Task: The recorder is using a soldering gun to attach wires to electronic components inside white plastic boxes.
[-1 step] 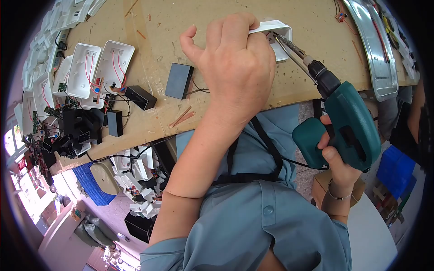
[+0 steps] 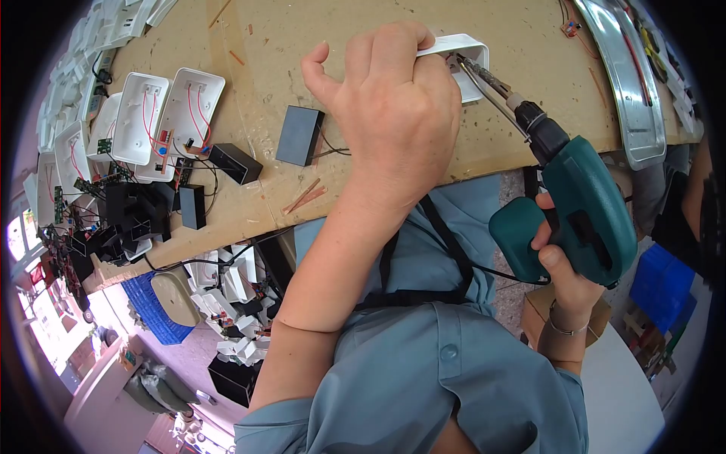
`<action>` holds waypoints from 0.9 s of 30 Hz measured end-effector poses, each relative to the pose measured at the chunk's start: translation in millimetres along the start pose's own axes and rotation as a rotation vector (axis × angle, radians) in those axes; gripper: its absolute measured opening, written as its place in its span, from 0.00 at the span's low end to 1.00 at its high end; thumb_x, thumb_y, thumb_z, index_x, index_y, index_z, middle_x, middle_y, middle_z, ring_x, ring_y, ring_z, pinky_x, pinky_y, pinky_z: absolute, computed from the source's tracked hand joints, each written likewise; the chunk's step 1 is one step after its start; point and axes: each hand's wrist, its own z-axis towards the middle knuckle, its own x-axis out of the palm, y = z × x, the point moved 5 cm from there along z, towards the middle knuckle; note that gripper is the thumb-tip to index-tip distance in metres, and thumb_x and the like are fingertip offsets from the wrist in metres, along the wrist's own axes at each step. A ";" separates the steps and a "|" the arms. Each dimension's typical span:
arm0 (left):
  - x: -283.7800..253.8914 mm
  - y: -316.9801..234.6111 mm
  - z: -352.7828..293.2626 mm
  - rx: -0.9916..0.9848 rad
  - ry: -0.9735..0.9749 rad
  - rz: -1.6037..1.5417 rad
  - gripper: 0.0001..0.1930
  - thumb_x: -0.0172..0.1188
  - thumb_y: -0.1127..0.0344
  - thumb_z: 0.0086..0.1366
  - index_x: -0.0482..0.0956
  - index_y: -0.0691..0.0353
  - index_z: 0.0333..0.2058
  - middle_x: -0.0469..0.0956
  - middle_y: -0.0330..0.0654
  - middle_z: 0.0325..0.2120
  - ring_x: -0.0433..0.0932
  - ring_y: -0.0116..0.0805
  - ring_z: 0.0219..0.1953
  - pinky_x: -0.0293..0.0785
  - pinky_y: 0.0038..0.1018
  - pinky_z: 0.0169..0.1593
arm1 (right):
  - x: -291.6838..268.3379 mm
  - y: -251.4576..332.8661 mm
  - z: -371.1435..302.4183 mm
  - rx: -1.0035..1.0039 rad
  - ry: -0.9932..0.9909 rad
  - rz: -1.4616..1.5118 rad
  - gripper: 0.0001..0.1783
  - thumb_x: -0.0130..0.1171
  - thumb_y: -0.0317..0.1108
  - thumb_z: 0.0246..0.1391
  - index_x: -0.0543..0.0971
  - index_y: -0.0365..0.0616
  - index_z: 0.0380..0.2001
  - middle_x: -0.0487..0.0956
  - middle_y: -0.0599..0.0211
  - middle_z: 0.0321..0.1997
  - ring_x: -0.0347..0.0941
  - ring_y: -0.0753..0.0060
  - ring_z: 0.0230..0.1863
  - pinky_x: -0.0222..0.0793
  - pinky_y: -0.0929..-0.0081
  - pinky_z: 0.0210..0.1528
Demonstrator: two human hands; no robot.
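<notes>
My left hand [image 2: 397, 98] is closed around a white plastic housing [image 2: 458, 43], held over the table with its hollow side facing right. Most of that housing is hidden behind the hand. In my right hand [image 2: 572, 286] is a green pistol-shaped soldering gun [image 2: 594, 208], gripped by its handle with a finger by the trigger. Its thin metal tip and a slim tube beside it reach into the housing. What the tip touches inside is too small to tell. Left of my left wrist, a black box [image 2: 297, 136] with a dark cable lies on the table.
White housings [image 2: 141, 113] with red wires and small circuit boards stand at the left, beside a heap of black boxes [image 2: 132, 208]. Copper-coloured strips [image 2: 305, 197] lie near the front edge. A metal tray [image 2: 643, 140] lines the right side. White parts [image 2: 238, 280] are piled below the table.
</notes>
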 end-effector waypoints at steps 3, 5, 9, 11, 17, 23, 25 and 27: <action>0.8 1.1 -0.2 -0.001 -0.001 0.005 0.01 0.60 0.72 0.42 0.77 0.58 0.18 0.72 0.33 0.29 0.69 0.33 0.33 0.52 0.41 0.47 | -0.4 1.0 1.9 -0.004 0.032 -0.047 0.32 0.64 0.33 0.43 0.65 0.29 0.50 0.73 0.52 0.43 0.69 0.77 0.27 0.67 0.79 0.31; 0.6 2.1 -0.6 0.002 0.006 0.000 0.01 0.60 0.71 0.42 0.78 0.58 0.18 0.72 0.33 0.29 0.69 0.33 0.34 0.52 0.41 0.47 | 0.7 1.0 3.3 -0.018 0.029 -0.051 0.32 0.64 0.33 0.43 0.65 0.29 0.50 0.73 0.52 0.42 0.69 0.77 0.27 0.67 0.79 0.31; 1.5 1.4 -1.1 0.001 0.006 0.003 0.01 0.60 0.71 0.42 0.78 0.58 0.19 0.72 0.33 0.29 0.69 0.33 0.34 0.52 0.41 0.47 | 0.0 2.9 2.5 -0.010 0.004 -0.088 0.30 0.63 0.31 0.43 0.66 0.29 0.48 0.73 0.54 0.40 0.69 0.76 0.27 0.67 0.80 0.30; 0.5 1.0 -0.3 -0.007 0.007 0.001 0.01 0.60 0.71 0.42 0.77 0.58 0.18 0.72 0.33 0.29 0.69 0.33 0.34 0.52 0.41 0.47 | -0.1 2.6 2.1 -0.034 0.002 -0.087 0.29 0.63 0.31 0.43 0.66 0.29 0.48 0.73 0.54 0.39 0.69 0.76 0.27 0.67 0.80 0.29; 1.4 1.1 -1.0 -0.009 0.002 0.007 0.01 0.59 0.71 0.42 0.77 0.58 0.18 0.72 0.33 0.29 0.69 0.33 0.34 0.52 0.41 0.47 | -0.1 2.7 1.3 -0.052 0.010 -0.082 0.29 0.63 0.30 0.43 0.66 0.29 0.49 0.73 0.54 0.39 0.69 0.75 0.27 0.67 0.80 0.30; 1.7 0.4 -0.3 -0.014 0.006 0.007 0.01 0.59 0.71 0.42 0.77 0.58 0.18 0.72 0.33 0.29 0.69 0.33 0.33 0.52 0.40 0.47 | -1.3 2.9 1.7 -0.020 0.017 -0.052 0.32 0.63 0.31 0.43 0.65 0.29 0.51 0.73 0.51 0.43 0.70 0.76 0.28 0.68 0.79 0.30; 1.4 1.2 -0.3 -0.013 -0.001 0.004 0.01 0.59 0.72 0.42 0.77 0.59 0.18 0.72 0.33 0.29 0.69 0.33 0.33 0.52 0.40 0.46 | -1.0 2.7 1.6 -0.020 0.015 -0.042 0.32 0.63 0.32 0.43 0.64 0.29 0.51 0.73 0.51 0.44 0.70 0.76 0.28 0.68 0.79 0.31; 1.0 1.4 -0.3 -0.011 -0.007 -0.002 0.01 0.59 0.72 0.42 0.77 0.59 0.18 0.72 0.33 0.29 0.69 0.33 0.33 0.52 0.40 0.46 | -0.8 3.1 1.3 -0.035 0.014 -0.065 0.34 0.64 0.33 0.43 0.64 0.29 0.52 0.73 0.49 0.45 0.70 0.76 0.28 0.68 0.79 0.31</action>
